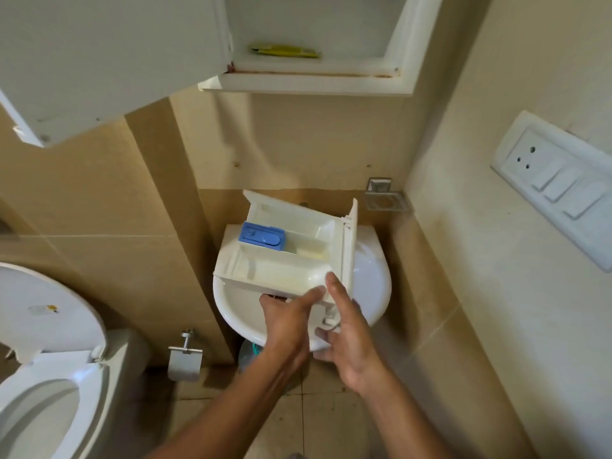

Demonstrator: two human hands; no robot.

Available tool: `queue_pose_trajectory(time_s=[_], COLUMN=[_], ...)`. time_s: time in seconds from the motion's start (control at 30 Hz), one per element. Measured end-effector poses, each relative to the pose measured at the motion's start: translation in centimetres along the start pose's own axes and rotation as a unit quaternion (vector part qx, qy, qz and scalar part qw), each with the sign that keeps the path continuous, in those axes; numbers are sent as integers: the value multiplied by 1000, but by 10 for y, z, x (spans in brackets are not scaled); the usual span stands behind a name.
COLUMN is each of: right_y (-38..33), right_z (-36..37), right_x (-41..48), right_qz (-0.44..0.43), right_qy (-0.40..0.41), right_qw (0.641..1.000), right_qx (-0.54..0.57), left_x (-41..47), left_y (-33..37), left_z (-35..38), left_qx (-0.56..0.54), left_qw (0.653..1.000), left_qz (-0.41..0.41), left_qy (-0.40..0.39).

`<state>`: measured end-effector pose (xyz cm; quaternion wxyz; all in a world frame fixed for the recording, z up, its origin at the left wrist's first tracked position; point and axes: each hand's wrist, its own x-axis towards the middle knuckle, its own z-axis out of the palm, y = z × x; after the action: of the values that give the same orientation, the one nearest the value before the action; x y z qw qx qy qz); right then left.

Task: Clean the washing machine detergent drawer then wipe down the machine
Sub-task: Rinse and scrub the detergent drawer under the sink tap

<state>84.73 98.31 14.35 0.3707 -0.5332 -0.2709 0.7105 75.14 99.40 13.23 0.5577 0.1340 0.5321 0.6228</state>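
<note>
A cream plastic detergent drawer (291,246) with a blue insert (261,236) in its far left compartment is held tilted over a white washbasin (374,276). My left hand (288,323) grips the drawer's near edge from below, thumb on the rim. My right hand (351,329) holds the drawer's front panel end, fingers wrapped around it. The compartments show yellowish residue. No washing machine is in view.
An open wall cabinet (314,74) with a yellow packet hangs above the basin, its door (99,61) swung out to the left. A toilet (49,376) is at lower left, a paper holder (184,356) beside it. A switch panel (556,183) is on the right wall.
</note>
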Motion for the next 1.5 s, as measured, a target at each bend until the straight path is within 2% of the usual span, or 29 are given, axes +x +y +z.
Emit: queue_pose_trajectory(time_s=[0.07, 0.17, 0.23, 0.3, 0.4, 0.47, 0.57, 0.67, 0.77, 0.83, 0.9, 0.97, 1.03, 1.1, 1.17, 1.2, 1.27, 1.33, 1.4, 1.47, 1.5], right_y=[-4, -5, -7, -15, -38, -55, -79, -98, -113, -113, -99, -77, -60, -61, -87, -104, -140, -168, -168, -142, -118], right_z=[6, 4, -5, -20, -46, -61, -77, -83, -81, -75, -69, -66, -64, -62, -49, -40, -22, -7, 2, 4, 0], right_x=[6, 4, 7, 14, 26, 33, 40, 46, 58, 66, 76, 79, 74, 68, 53, 48, 36, 21, 9, 15, 28], right_qz=[-40, -85, -94, -89, -73, -55, -29, -22, -37, -48, -63, -78, -63, -18, -40, -88, -251, -426, -567, -618, -596], right_qy=[35, -5, -12, -6, -13, -25, -65, -93, -95, -88, -50, 4, 42, -7, -83, -86, -14, 93, 175, 230, 252], right_qw=[998, 993, 992, 992, 994, 995, 997, 991, 979, 972, 973, 982, 976, 966, 952, 944, 903, 834, 755, 708, 716], right_qx=[43, 82, 80, 89, 80, 79, 25, -92, -177, -212, -215, -173, -204, -259, -293, -306, -348, -338, -280, -254, -261], left_x=[-7, -5, -1, -1, -2, 6, 25, 48, 55, 51, 44, 43, 43, 46, 47, 45, 38, 27, 17, 15, 23], left_y=[-5, -3, 2, 8, 29, 51, 88, 109, 116, 106, 89, 68, 59, 64, 81, 93, 124, 156, 169, 154, 134], left_z=[-1, -10, -24, -40, -56, -62, -70, -79, -77, -71, -63, -63, -61, -55, -38, -27, -1, 24, 40, 40, 34], left_qx=[13, 39, 61, 71, 54, -35, -157, -67, 155, 281, 364, 375, 335, 327, 343, 344, 317, 262, 218, 211, 232], left_qw=[1000, 998, 991, 982, 983, 982, 961, 956, 919, 896, 885, 901, 926, 935, 932, 930, 925, 913, 885, 848, 842], left_qz=[9, 44, 72, 67, -1, -67, -126, -189, -228, -193, -151, -120, -111, -79, -8, 44, 163, 280, 392, 480, 485], left_qy=[6, -20, -91, -160, -176, -170, -189, -213, -283, -285, -249, -184, -136, -109, -113, -122, -131, -140, -127, -74, -45])
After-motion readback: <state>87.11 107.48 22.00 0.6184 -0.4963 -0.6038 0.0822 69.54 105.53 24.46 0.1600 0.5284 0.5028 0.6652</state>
